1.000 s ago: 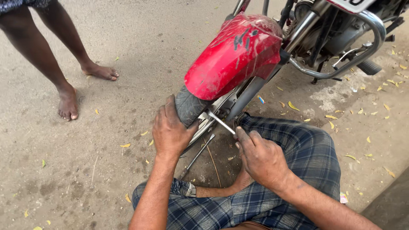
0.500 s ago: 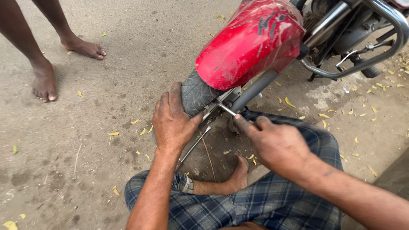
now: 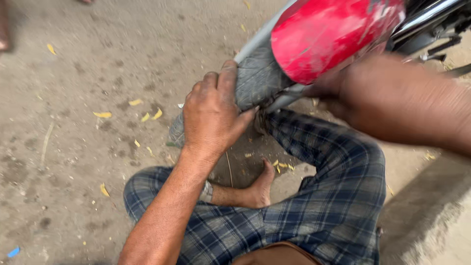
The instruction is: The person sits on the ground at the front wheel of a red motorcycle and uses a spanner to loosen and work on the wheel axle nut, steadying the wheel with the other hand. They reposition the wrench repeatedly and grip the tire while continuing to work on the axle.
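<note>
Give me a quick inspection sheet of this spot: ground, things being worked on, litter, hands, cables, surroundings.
Surface: bare dusty ground.
Job's things: grey tyre under a red mudguard.
Clutter: yellow leaf bits, blue scrap.
Hands: left hand grips the tyre; right hand blurred beside the mudguard, grip unclear.
Cables: nothing seen.
Surroundings: chrome motorcycle parts; person's checked cloth and bare foot.

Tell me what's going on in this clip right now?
A person sits cross-legged on dusty ground at a motorbike's front wheel. The left hand grips the grey tyre just below the red mudguard. The right hand reaches in at the fork beside the wheel, but it is blurred, so whether it holds anything cannot be told. Yellow leaf bits lie scattered about.
</note>
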